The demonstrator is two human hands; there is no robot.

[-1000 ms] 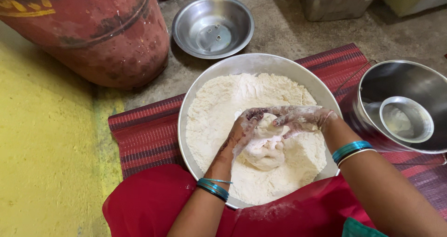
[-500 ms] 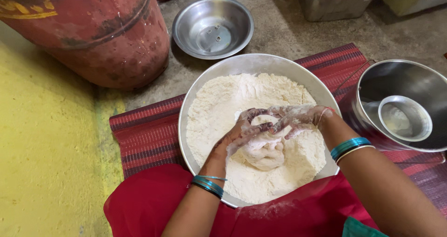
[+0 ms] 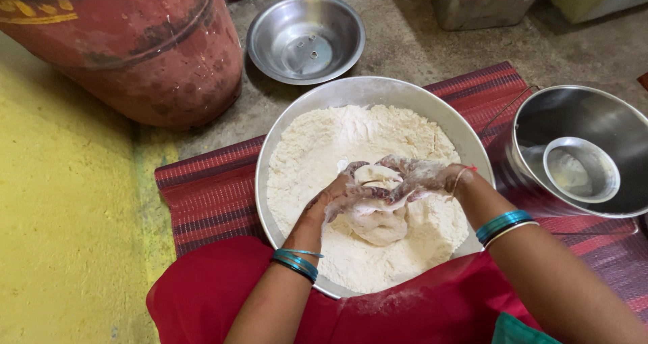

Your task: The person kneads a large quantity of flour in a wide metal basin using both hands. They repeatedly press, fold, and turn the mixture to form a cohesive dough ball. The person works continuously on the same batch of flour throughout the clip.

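The ground is a rough grey concrete floor (image 3: 418, 54), and a band of it down the left side is painted yellow (image 3: 61, 216). A big red metal cylinder (image 3: 135, 47), scuffed and rusty with a dark band round it, stands at the upper left where the yellow paint meets the grey. A red and maroon striped woven mat (image 3: 209, 195) lies across the floor from the left to the far right edge.

On the mat sits a wide round steel basin (image 3: 378, 91), filled almost to the rim with white flour (image 3: 324, 148). To its right, partly on the mat, stands a shiny steel pot with a thin wire handle (image 3: 594, 114); a small steel bowl (image 3: 580, 168) rests inside it. Above the basin, on bare concrete, is an empty shallow steel bowl (image 3: 305, 37). A grey metal container (image 3: 479, 0) stands at the top edge, only partly in view. Red cloth (image 3: 223, 297) covers the person's lap at the bottom.

Over the middle of the flour, a pale wet lump of dough (image 3: 378, 222) lies between the two hands. The left hand (image 3: 337, 199) and the right hand (image 3: 425, 176), both caked in flour and wearing teal bangles at the wrists, curl their fingers closed around the dough, pressing it from either side.
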